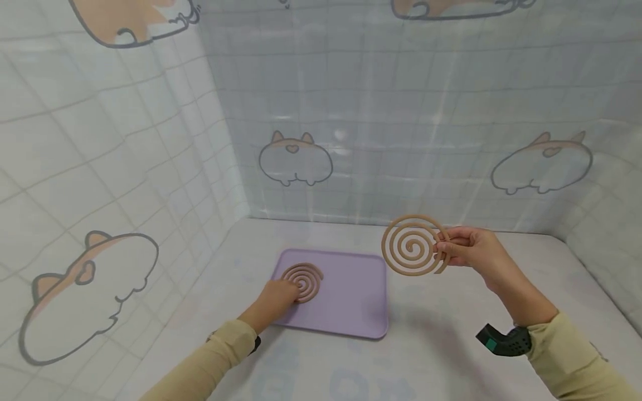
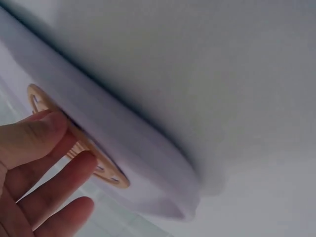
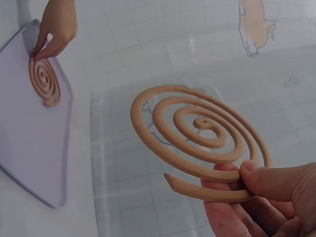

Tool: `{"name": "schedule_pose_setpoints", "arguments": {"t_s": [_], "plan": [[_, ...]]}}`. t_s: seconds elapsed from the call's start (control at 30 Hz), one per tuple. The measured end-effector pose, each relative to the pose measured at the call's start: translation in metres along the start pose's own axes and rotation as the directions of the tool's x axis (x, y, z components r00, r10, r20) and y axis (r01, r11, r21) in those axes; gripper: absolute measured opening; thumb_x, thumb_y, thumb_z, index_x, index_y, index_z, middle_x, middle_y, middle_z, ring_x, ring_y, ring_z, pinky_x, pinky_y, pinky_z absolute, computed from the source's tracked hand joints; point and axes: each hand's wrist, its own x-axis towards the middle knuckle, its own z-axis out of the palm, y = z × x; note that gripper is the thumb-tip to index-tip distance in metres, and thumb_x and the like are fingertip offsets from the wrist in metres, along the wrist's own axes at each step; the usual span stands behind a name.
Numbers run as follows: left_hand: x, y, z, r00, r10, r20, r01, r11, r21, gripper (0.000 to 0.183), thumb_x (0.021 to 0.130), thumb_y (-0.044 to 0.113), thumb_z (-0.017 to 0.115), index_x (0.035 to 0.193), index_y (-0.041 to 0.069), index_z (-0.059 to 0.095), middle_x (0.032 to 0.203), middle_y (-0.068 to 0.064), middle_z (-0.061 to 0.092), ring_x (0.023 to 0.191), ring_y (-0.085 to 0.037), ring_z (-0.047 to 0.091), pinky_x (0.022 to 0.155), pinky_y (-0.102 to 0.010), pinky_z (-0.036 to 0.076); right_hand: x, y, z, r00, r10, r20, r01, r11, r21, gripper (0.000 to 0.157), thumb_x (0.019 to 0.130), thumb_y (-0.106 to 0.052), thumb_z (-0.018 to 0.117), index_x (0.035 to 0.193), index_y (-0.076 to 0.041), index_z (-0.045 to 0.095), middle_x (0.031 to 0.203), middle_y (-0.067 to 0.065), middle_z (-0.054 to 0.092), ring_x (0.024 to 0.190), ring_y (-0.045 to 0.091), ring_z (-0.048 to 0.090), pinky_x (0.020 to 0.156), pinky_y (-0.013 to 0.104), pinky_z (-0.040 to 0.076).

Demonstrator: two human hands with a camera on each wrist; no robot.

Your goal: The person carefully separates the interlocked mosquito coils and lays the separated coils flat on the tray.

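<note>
Two tan spiral mosquito coils are in view. One coil point(image 1: 313, 289) is at the left part of a shallow lilac tray point(image 1: 351, 295), and my left hand point(image 1: 277, 301) pinches its near left edge between thumb and fingers. In the left wrist view that coil point(image 2: 111, 173) appears nearly edge-on beside the tray wall point(image 2: 148, 148). Raised above the table, to the right of the tray, is the other coil point(image 1: 401, 264). My right hand point(image 1: 466, 248) pinches its right outer rings between thumb and fingers; the spiral point(image 3: 168, 143) faces the camera in the right wrist view.
The white table point(image 1: 451, 351) runs back to a tiled-pattern wall covering point(image 1: 401, 111) with cartoon corgi drawings. Similar side walls stand at left point(image 1: 165, 139) and right point(image 1: 612, 195). A black band point(image 1: 511, 341) sits on the right wrist.
</note>
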Motion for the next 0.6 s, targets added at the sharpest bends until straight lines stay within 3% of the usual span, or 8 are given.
{"name": "schedule_pose_setpoints", "arguments": {"t_s": [0.3,0.5,0.6], "plan": [[0.002,-0.001,-0.016,1.0,-0.009,-0.015,0.01,1.0,0.013,0.029,0.071,0.008,0.07,0.057,0.02,0.048,0.058,0.004,0.054,0.053,-0.016,0.054,0.044,-0.032,0.045,0.012,0.004,0.024,0.999,0.008,0.051,-0.009,1.0,0.013,0.039,0.085,-0.015,0.067,0.11,0.013,0.055,0.086,0.003,0.069,0.075,0.013,0.066,0.069,0.03,0.054],[0.014,0.002,-0.036,0.994,-0.11,0.005,0.11,0.993,-0.05,0.026,0.074,0.009,0.071,0.059,0.019,0.053,0.058,0.003,0.054,0.053,-0.015,0.053,0.043,-0.033,0.045,0.024,0.012,0.047,0.994,0.053,0.093,-0.056,0.998,0.032,0.037,0.085,-0.014,0.067,0.109,0.013,0.056,0.085,0.004,0.069,0.074,0.013,0.066,0.068,0.029,0.054],[0.023,0.005,-0.044,0.986,-0.167,-0.01,0.164,0.978,-0.129,0.008,0.077,0.015,0.069,0.071,0.018,0.064,0.065,0.003,0.059,0.059,-0.015,0.056,0.046,-0.034,0.046,0.032,0.019,0.061,0.993,0.056,0.101,-0.061,0.997,0.046,0.037,0.085,-0.011,0.066,0.11,0.014,0.056,0.085,0.007,0.069,0.073,0.014,0.066,0.067,0.03,0.054]]}}
